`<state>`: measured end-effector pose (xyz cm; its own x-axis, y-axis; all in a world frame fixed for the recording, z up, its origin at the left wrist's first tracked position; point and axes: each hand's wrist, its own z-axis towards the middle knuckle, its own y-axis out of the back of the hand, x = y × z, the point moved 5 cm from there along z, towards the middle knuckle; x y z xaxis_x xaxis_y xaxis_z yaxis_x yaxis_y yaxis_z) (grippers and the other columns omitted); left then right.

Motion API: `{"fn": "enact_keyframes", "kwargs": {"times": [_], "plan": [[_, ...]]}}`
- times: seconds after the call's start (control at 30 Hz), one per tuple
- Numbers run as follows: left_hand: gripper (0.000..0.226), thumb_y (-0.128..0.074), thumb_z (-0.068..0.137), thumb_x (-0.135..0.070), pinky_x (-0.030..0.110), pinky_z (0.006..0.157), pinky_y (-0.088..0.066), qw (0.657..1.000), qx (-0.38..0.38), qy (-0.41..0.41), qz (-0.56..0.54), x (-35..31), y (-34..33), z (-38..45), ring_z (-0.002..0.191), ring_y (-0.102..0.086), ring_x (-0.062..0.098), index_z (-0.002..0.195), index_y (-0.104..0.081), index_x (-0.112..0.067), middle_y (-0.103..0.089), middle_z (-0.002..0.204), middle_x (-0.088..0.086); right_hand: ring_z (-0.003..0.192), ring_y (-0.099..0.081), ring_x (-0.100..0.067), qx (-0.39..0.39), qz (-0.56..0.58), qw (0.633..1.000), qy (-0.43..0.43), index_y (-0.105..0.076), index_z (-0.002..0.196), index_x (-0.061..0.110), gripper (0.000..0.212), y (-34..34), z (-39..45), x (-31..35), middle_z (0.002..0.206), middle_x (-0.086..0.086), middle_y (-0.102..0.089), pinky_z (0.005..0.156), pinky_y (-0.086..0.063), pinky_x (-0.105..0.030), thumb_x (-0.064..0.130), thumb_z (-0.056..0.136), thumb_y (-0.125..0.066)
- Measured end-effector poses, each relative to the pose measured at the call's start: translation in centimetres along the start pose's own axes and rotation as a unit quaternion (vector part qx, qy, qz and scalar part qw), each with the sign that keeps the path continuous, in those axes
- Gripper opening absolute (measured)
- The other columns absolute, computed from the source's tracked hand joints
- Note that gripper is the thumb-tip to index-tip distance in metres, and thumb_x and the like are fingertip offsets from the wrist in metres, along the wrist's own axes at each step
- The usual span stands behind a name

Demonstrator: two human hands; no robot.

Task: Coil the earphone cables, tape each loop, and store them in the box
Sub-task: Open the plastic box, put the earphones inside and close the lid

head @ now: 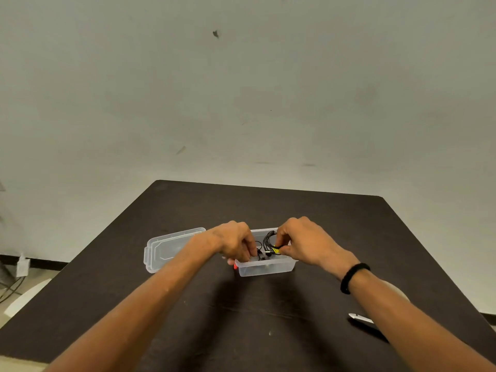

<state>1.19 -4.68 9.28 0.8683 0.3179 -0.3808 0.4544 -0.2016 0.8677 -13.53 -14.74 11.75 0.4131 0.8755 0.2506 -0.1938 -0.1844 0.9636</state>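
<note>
A clear plastic box (265,269) stands open in the middle of the dark table. My right hand (303,244) pinches a coiled black earphone cable (269,238) bound with yellow tape (276,249), just above the box. My left hand (236,241) reaches over the box's left end with curled fingers, touching thin black cable ends (259,252) inside. A small red thing (235,265) shows under my left hand; I cannot tell what it is.
The box's clear lid (163,249) lies on the table to the left of the box. A dark tool with a pale tip (361,319) lies near the table's right front, partly under my right forearm. A wall rises behind the table's far edge (268,187).
</note>
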Motion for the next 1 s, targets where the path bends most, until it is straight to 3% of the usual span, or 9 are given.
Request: {"fn": "enact_keyframes", "kwargs": {"times": [0.1, 0.23, 0.3, 0.43, 0.53, 0.63, 0.77, 0.87, 1.0], "plan": [[0.026, -0.072, 0.095, -0.013, 0.022, 0.058, -0.053, 1.000, -0.002, -0.005, -0.010, -0.5, 0.4, -0.5, 0.043, -0.060, 0.002, 0.119, -0.074, -0.019, -0.078, 0.111, 0.001, 0.094, -0.071, -0.016, 0.055, -0.008, 0.998, -0.005, -0.080, 0.097, 0.025, 0.010, -0.7, 0.9, 0.0, 0.104, 0.005, -0.075, 0.084, -0.060, -0.037, 0.021, 0.087, -0.081], [0.016, -0.072, 0.097, -0.028, 0.016, 0.056, -0.050, 0.989, -0.125, -0.030, -0.073, 0.1, 2.1, -2.4, 0.043, -0.061, 0.004, 0.111, -0.077, -0.022, -0.076, 0.110, -0.008, 0.099, -0.071, -0.015, 0.171, -0.043, 0.984, 0.016, -0.082, 0.104, 0.026, 0.018, -1.5, 1.7, 0.5, 0.111, 0.005, -0.077, 0.089, -0.060, -0.035, 0.016, 0.093, -0.071], [0.018, -0.073, 0.094, -0.039, 0.021, 0.068, -0.057, 0.979, -0.194, -0.006, -0.069, 1.6, 2.7, -3.6, 0.057, -0.068, 0.003, 0.107, -0.077, -0.028, -0.076, 0.103, -0.012, 0.098, -0.071, -0.012, 0.203, -0.046, 0.978, 0.022, -0.082, 0.106, 0.026, 0.020, -1.3, 1.9, 0.7, 0.109, 0.008, -0.078, 0.089, -0.060, -0.035, 0.017, 0.094, -0.069], [0.028, -0.077, 0.089, -0.044, 0.036, 0.092, -0.059, 0.947, -0.305, 0.083, -0.057, 7.2, 2.6, -5.7, 0.095, -0.070, 0.009, 0.111, -0.076, -0.027, -0.075, 0.100, -0.010, 0.091, -0.073, -0.013, 0.074, -0.011, 0.997, 0.021, -0.082, 0.103, 0.020, 0.013, -0.2, 2.8, 0.4, 0.103, 0.003, -0.078, 0.085, -0.061, -0.032, 0.016, 0.095, -0.072], [0.076, -0.083, 0.073, -0.061, 0.047, 0.110, -0.047, 0.963, -0.230, 0.137, -0.001, 10.5, 1.3, -6.6, 0.133, -0.053, 0.026, 0.140, -0.058, -0.034, -0.059, 0.140, -0.003, 0.095, -0.072, -0.020, 0.009, -0.032, 0.999, 0.033, -0.079, 0.111, 0.018, 0.018, -1.1, 2.9, 0.1, 0.111, -0.002, -0.076, 0.086, -0.061, -0.039, 0.015, 0.099, -0.065], [0.112, -0.087, 0.067, -0.065, 0.058, 0.120, -0.027, 0.975, -0.123, 0.180, 0.038, 12.7, -0.1, -7.3, 0.152, -0.024, 0.032, 0.159, -0.029, -0.040, -0.030, 0.163, -0.003, 0.096, -0.071, -0.026, 0.056, -0.078, 0.994, 0.046, -0.078, 0.111, 0.017, 0.021, -3.3, 2.6, 0.1, 0.111, -0.006, -0.073, 0.084, -0.060, -0.037, 0.011, 0.098, -0.063], [0.117, -0.084, 0.065, -0.072, 0.057, 0.122, -0.030, 0.978, -0.103, 0.183, 0.004, 14.8, -0.6, -7.3, 0.151, -0.029, 0.031, 0.160, -0.026, -0.039, -0.029, 0.166, -0.003, 0.089, -0.070, -0.032, 0.098, -0.115, 0.988, 0.042, -0.076, 0.111, 0.014, 0.031, -4.4, 2.2, 0.4, 0.107, -0.013, -0.067, 0.079, -0.061, -0.042, -0.004, 0.094, -0.057], [0.110, -0.084, 0.066, -0.071, 0.056, 0.119, -0.033, 0.975, -0.138, 0.176, -0.004, 15.3, -0.3, -7.3, 0.147, -0.032, 0.030, 0.158, -0.031, -0.040, -0.035, 0.162, -0.003, 0.091, -0.071, -0.031, 0.058, -0.110, 0.992, 0.034, -0.075, 0.111, 0.013, 0.031, -3.4, 2.0, 0.7, 0.111, -0.012, -0.070, 0.082, -0.061, -0.043, -0.002, 0.092, -0.056], [0.119, -0.083, 0.060, -0.078, 0.058, 0.119, -0.026, 0.975, -0.133, 0.179, 0.012, 15.5, -0.1, -7.7, 0.150, -0.025, 0.033, 0.158, -0.025, -0.045, -0.031, 0.162, -0.003, 0.079, -0.068, -0.020, -0.010, -0.085, 0.996, 0.026, -0.073, 0.092, 0.019, 0.025, -1.3, 1.6, 1.4, 0.094, -0.001, -0.075, 0.072, -0.061, -0.042, 0.006, 0.088, -0.052]]}}
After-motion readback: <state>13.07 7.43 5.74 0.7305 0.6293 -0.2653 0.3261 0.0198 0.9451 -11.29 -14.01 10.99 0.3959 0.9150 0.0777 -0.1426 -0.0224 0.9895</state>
